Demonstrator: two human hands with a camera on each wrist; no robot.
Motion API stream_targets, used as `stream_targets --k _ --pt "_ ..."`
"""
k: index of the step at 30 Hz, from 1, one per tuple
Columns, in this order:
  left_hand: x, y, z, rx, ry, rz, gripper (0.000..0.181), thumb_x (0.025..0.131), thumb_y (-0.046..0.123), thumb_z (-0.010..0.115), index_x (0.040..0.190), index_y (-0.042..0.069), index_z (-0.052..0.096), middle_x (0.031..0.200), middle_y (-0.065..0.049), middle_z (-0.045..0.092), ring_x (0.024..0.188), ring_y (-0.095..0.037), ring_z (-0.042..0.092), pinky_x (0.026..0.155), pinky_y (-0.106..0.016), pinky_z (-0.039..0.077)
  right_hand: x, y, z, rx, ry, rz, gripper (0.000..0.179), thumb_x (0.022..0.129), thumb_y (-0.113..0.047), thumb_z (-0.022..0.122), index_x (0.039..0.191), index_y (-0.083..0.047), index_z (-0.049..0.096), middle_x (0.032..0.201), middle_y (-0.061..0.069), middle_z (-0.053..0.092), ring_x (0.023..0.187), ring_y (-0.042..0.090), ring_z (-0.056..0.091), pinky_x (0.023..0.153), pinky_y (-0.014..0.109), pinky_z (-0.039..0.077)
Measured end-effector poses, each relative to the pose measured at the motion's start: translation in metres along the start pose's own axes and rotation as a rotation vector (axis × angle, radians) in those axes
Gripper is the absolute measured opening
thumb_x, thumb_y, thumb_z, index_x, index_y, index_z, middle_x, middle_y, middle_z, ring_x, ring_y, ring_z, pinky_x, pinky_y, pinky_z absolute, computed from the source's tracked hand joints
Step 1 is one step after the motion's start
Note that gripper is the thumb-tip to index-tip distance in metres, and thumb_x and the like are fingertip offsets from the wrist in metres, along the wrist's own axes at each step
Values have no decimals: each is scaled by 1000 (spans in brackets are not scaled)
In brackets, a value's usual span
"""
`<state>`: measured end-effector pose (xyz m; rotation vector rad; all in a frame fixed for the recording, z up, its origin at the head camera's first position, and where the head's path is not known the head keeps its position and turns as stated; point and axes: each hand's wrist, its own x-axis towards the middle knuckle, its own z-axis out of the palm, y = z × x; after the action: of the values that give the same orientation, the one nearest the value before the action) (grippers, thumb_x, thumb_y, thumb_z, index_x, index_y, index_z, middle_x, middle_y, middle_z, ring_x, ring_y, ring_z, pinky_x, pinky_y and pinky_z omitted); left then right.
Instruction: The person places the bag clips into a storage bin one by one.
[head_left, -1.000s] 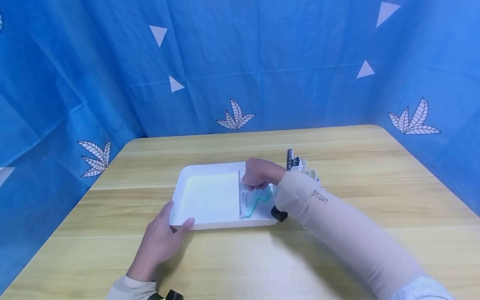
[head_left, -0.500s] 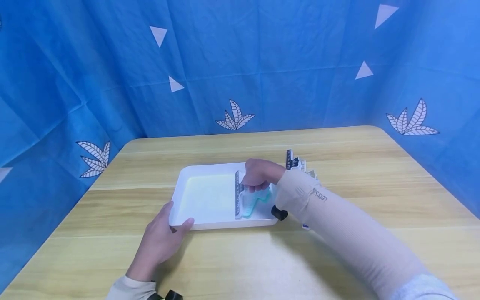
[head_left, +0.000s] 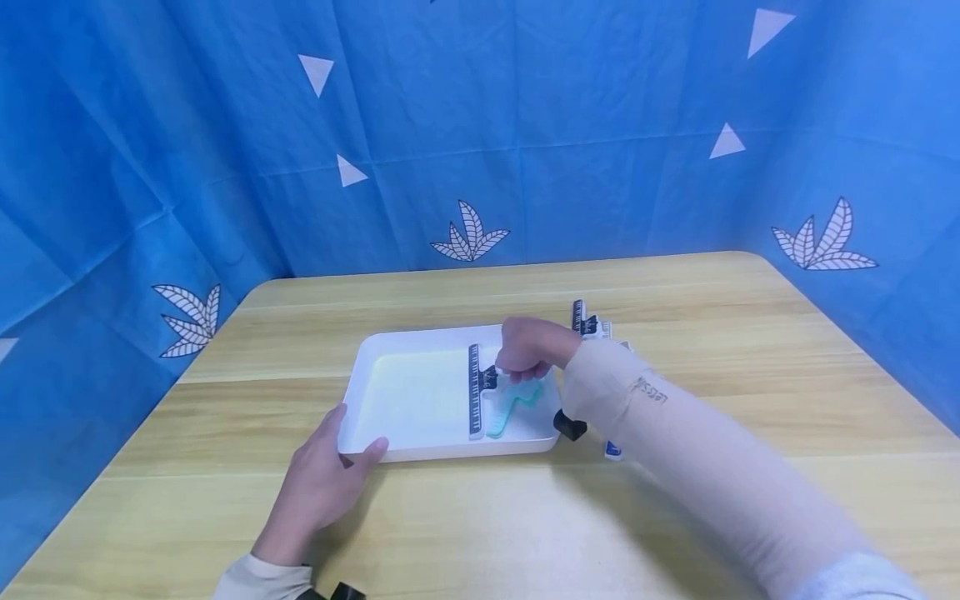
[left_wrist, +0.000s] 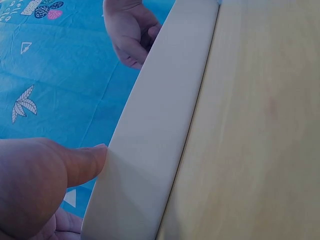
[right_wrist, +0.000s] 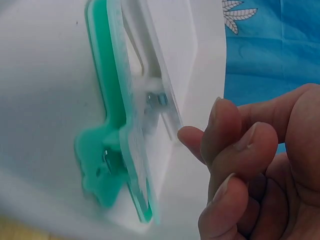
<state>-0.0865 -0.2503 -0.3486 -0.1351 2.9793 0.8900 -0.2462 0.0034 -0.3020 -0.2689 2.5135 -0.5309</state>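
Observation:
A white tray (head_left: 412, 387) lies on the table. My left hand (head_left: 322, 479) grips its near left corner, with the thumb (left_wrist: 85, 162) over the rim. Inside the tray's right part lies a black-and-white clip with a piano-key pattern (head_left: 475, 396). Beside it is a mint-green clip (head_left: 502, 419). My right hand (head_left: 528, 348) hovers over these clips, fingers loosely bent. In the right wrist view, one fingertip (right_wrist: 189, 142) is right at the end of a white clip (right_wrist: 157, 97), close to the green clip (right_wrist: 111, 85).
Right of the tray, partly behind the right forearm, several more clips lie on the wooden table (head_left: 300, 325), among them a black piano-key clip (head_left: 578, 317) and one with a blue end (head_left: 613, 451). A blue patterned curtain (head_left: 420, 108) hangs behind the table.
The piano-key clip has tipped over, so its black patterned face now shows. My right hand has shifted slightly right, off the clip. My left hand has stayed on the tray corner.

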Motion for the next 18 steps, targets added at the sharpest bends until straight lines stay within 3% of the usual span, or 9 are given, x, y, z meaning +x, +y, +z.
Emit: stream_targets --k 18 --pt "0 2 1 12 -5 9 92 95 52 54 150 -9 14 146 -37 31 131 -51 35 104 -61 31 -12 33 -22 45 15 -22 22 95 -19 55 82 -4 64 66 3 60 46 10 42 46 20 38"
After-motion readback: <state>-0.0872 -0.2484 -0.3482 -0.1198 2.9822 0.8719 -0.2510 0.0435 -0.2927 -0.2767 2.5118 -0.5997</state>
